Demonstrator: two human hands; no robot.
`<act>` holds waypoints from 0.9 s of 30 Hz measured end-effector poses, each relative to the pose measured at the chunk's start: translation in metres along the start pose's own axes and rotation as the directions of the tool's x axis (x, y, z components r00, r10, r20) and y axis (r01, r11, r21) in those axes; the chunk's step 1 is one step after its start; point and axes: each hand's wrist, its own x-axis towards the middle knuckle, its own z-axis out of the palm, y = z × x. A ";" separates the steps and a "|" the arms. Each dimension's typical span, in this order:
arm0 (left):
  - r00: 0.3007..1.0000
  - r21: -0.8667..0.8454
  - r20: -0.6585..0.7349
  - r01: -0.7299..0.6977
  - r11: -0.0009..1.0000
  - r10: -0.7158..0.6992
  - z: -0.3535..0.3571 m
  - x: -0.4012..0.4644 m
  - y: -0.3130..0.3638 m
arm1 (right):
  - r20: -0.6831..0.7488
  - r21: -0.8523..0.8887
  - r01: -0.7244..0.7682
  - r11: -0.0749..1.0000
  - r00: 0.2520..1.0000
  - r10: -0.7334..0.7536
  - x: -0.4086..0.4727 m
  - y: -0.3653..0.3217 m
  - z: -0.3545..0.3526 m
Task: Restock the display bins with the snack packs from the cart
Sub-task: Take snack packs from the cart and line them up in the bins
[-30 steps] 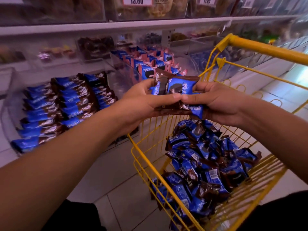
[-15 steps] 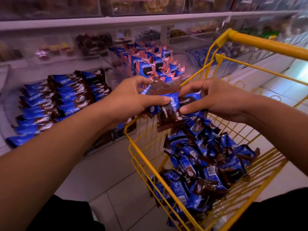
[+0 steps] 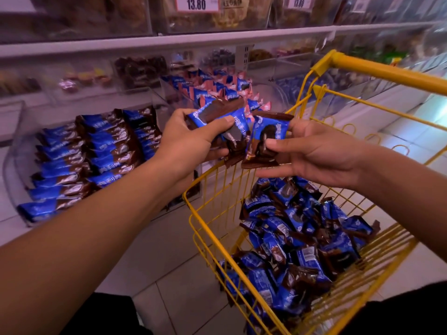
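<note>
glossy blue-and-brown foil snack packs [image 3: 219,122] stacked in left hand [image 3: 191,141], thumb clamped on top, above yellow wire cart [image 3: 242,252] rim. right hand [image 3: 316,153] pinches one flat pack [image 3: 264,140] just beside. crinkly loose packs [image 3: 297,240] heaped in cart; neat rows in clear plastic bin [image 3: 14,151].
</note>
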 end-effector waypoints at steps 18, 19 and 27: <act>0.906 0.215 0.424 -0.091 0.972 -0.009 -0.009 -0.010 0.007 | 0.021 -0.827 0.197 0.527 0.947 -0.321 -0.004 -0.008 -0.001; 0.893 0.229 0.449 -0.098 0.968 -0.016 -0.009 -0.011 0.006 | 0.013 -0.843 0.195 0.501 0.939 -0.345 -0.005 -0.008 0.001; 0.840 0.333 0.542 -0.186 0.924 -0.026 -0.008 -0.017 -0.005 | -0.047 -0.843 0.228 0.488 0.871 -0.489 -0.008 -0.007 0.016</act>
